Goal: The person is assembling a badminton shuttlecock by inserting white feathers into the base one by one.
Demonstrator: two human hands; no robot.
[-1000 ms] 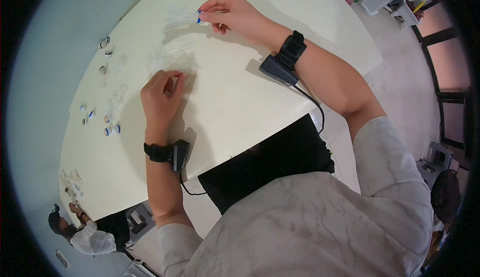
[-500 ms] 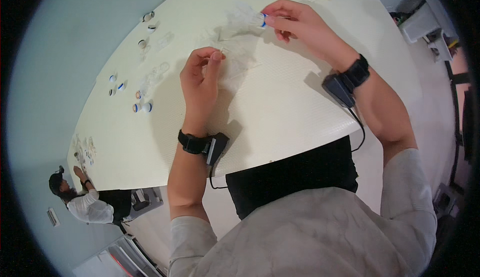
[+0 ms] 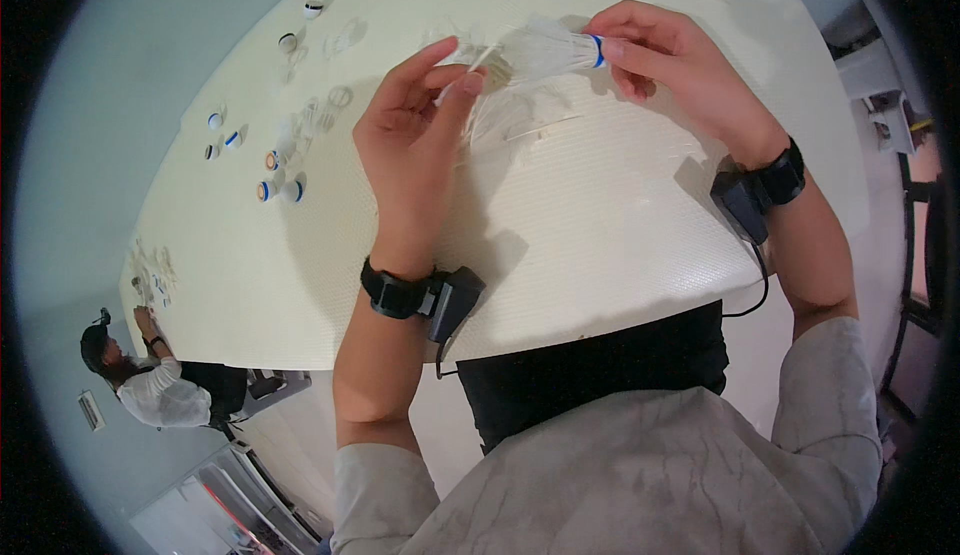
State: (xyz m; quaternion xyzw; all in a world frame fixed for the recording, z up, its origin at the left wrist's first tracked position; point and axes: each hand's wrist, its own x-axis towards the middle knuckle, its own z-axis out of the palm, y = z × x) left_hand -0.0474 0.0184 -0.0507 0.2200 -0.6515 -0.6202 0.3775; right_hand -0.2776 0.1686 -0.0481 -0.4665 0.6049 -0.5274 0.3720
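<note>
A white shuttlecock [image 3: 553, 52] with a blue band lies sideways in my right hand [image 3: 682, 67], its skirt pointing left. The thumb and fingers pinch it at the banded base end. Close to the skirt's open end is my left hand [image 3: 418, 120], thumb and index finger pinching a thin white feather shaft [image 3: 487, 56]. Whether that shaft is still joined to the skirt, I cannot tell. Under and between the hands, loose white feathers [image 3: 520, 115] are spread on the white table [image 3: 610, 205].
More shuttlecocks stand or lie on the left half of the table, among them a blue-banded one [image 3: 293, 191] and a dark-banded one [image 3: 288, 43]. A co-worker [image 3: 165, 390] sits at the far left beside another pile of feathers [image 3: 155, 270].
The view has shifted, and both hands appear further right. My left hand has come up toward the skirt and now shows a white shaft in its fingers. The shuttlecock stays in my right hand.
</note>
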